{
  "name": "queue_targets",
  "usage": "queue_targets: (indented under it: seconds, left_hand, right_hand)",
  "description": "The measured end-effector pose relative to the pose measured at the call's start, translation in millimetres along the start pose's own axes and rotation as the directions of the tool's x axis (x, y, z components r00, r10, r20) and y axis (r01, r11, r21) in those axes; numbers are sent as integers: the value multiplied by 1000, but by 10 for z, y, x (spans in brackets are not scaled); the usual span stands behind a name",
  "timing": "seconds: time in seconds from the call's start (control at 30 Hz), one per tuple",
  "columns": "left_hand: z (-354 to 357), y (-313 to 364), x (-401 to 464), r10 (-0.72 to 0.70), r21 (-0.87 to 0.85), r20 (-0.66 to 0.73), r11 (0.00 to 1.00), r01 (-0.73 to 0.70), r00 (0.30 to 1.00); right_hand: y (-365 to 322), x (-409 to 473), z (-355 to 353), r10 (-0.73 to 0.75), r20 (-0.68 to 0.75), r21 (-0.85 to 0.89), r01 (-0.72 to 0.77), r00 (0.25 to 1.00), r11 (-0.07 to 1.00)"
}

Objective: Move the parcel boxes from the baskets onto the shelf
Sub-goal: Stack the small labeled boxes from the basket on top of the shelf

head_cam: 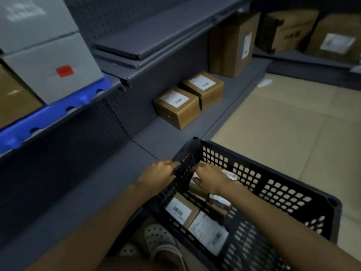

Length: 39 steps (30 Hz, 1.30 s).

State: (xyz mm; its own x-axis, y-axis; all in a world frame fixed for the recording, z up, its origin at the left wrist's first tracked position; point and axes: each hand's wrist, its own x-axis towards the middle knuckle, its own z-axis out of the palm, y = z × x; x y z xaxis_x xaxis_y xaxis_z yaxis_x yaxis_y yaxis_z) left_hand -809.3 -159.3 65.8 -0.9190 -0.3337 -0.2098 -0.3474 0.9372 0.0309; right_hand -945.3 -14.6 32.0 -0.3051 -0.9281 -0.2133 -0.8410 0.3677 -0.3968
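Pale perforated clogs (160,241) show at the bottom edge, on the floor between the shelving and a black plastic basket (289,194) with lattice walls. The basket stands on beige floor tiles (283,130), its near-left wall against the edge of the lowest shelf (109,178). The left hand (158,173) is closed over the rim of that wall, fingers curled on its top edge. The right hand (210,178) reaches down inside the basket with fingers spread over a parcel; whether it grips anything cannot be told. Several parcel boxes in the basket (180,211) lie flat, brown card with white printed labels facing up.

Dark grey metal makes up the lowest shelf, a broad matte deck running away to the right, backed by perforated panelling (109,122). Farther along this deck sit two small brown boxes (176,107), touching side by side, each with a white label on top. Beyond them a tall brown carton (233,44) stands upright against the back panel. An upper shelf (156,40) overhangs them. At upper left, grey cartons (50,69), one with a red sticker, rest on a blue plastic tray (58,114). In the far right corner more brown cartons (336,38) sit on another low shelf, and a scrap of white paper (264,82) lies on the tiles.
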Motion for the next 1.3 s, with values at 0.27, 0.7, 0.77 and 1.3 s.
queue_targets:
  seconds: [0.27, 0.7, 0.77, 1.3]
  left_hand:
    - [857, 344, 258, 98, -175, 164, 982, -69, 981]
    - [1620, 844, 562, 88, -439, 218, 898, 17, 972]
    - [1672, 882, 584, 71, -461, 212, 887, 36, 975]
    - [1318, 1015, 435, -102, -590, 56, 799, 116, 993]
  right_hand:
    - [462, -235, 667, 316, 51, 105, -320, 947, 942]
    - [837, -326, 1266, 613, 40, 320, -591, 789, 740]
    - [848, -310, 1356, 627, 50, 406, -589, 777, 699]
    - [548, -519, 1089, 618, -85, 577, -467, 782, 670]
